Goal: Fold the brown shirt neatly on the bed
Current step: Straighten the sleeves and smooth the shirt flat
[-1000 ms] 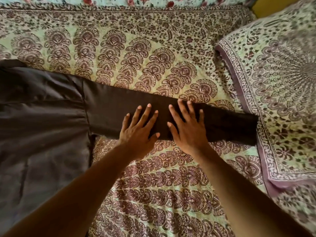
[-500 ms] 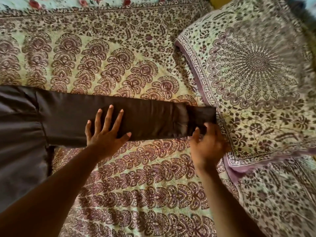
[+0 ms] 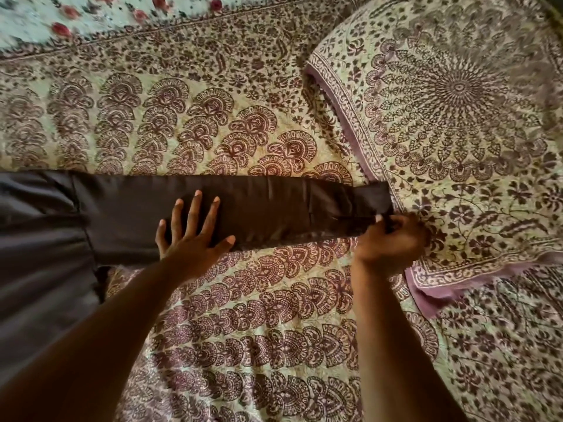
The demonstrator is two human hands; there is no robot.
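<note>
The brown shirt [image 3: 45, 254] lies on the bed at the left of the frame, body spread flat down the left edge, and its sleeve [image 3: 259, 208] runs straight across the middle toward the right. Left hand [image 3: 190, 236] is down on that sleeve, fingers straight and fanned wide, palm pressing the cloth flat just past where the sleeve meets the body. Over at centre right, the right hand [image 3: 391, 239] has its fingers curled round the lower corner of the cuff [image 3: 368, 205], pinching the fabric (the fingertips themselves are tucked under and hard to make out). The cuff end sits right at the edge of the pillow [image 3: 457, 117], which fills the upper right of the frame in a printed case with a big round medallion pattern and a mauve border. Under everything is the bedsheet [image 3: 213, 330], pale with rows of maroon fan motifs and a denser floral band along the top. In the upper left corner, a lighter cloth with red roses [image 3: 61, 22] shows beyond the sheet's border. Both forearms reach in from the bottom edge.
</note>
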